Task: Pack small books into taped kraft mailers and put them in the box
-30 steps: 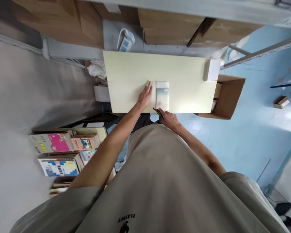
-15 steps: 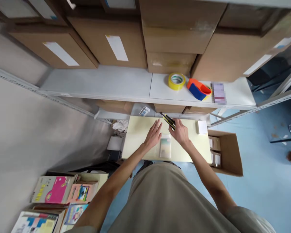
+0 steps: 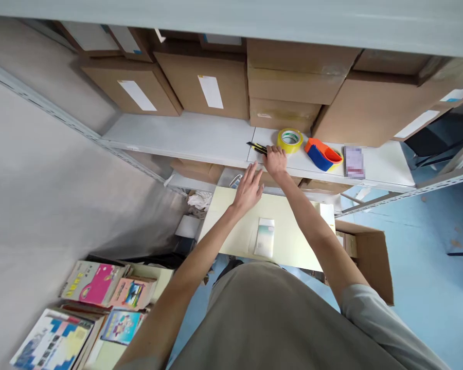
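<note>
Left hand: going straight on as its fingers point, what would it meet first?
The left hand would probably meet the front edge of the grey shelf first, or, if raised above it, the black-and-yellow tool; depth is unclear.

No legible text, only unreadable print on book covers (image 3: 95, 283)

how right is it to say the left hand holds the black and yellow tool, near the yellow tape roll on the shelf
Wrong hand: the head view shows the right hand holding the black and yellow tool, near the yellow tape roll on the shelf.
</note>
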`<action>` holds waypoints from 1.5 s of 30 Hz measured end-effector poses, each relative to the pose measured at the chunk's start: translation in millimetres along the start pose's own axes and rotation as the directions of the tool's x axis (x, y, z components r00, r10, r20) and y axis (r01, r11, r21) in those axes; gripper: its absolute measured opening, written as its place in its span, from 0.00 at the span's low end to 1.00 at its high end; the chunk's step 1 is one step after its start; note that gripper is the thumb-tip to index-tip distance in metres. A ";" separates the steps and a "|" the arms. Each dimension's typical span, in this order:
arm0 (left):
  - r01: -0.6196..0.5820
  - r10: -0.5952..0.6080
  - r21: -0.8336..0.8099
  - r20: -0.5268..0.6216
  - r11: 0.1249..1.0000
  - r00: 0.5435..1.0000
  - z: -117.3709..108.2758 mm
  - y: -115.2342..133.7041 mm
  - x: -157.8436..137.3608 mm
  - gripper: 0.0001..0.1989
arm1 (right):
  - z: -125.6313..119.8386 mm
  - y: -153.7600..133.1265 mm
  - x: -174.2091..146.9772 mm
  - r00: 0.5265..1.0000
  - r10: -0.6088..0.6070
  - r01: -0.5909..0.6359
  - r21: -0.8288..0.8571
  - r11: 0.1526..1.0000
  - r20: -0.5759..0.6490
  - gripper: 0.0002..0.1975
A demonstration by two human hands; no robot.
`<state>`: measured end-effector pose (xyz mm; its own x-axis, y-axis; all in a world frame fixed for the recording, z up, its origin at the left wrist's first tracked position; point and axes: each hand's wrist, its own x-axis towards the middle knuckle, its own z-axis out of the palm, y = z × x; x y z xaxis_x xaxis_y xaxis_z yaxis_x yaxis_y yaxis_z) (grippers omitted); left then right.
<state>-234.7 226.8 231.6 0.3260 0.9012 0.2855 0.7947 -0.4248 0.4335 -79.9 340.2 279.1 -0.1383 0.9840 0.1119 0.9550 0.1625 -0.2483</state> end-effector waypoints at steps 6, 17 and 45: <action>0.280 -0.268 0.028 0.383 0.960 0.884 77.4 -14.8 -91.2 0.28 | 51.3 15.7 -53.1 0.971 -0.117 0.143 0.119 0.983 -0.207 0.25; 0.569 -0.452 0.104 0.728 0.816 0.516 185.0 -18.8 -212.8 0.19 | 245.9 73.2 -314.2 0.816 0.385 -0.544 0.346 0.764 0.431 0.21; 0.855 -0.518 -0.466 0.686 0.228 0.512 191.7 48.2 -142.1 0.30 | 161.4 174.3 -327.0 0.819 0.211 -0.550 0.835 0.023 0.534 0.31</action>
<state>-144.6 94.6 48.1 0.1065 0.7396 -0.6646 0.2214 0.6339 0.7410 89.5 58.4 44.0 -0.0514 0.8788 -0.4743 -0.1214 -0.4770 -0.8705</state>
